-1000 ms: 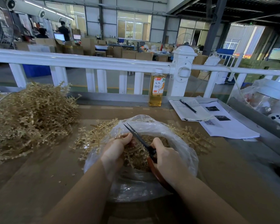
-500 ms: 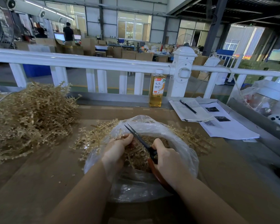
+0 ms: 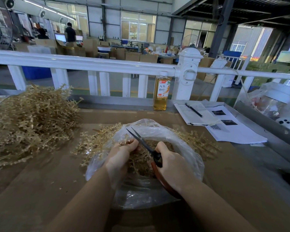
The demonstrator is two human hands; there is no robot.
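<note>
Over the bag (image 3: 187, 148), right-hand (image 3: 172, 164) scissors (image 3: 141, 141) point up-left, away.

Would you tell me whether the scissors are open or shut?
Open: the scissors show a narrow V between the blade tips; the right hand grips them.

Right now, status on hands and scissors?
Right hand grips scissors, blades slightly open. Left hand pinches golden sprig over plastic bag. Nothing in the way.
</note>
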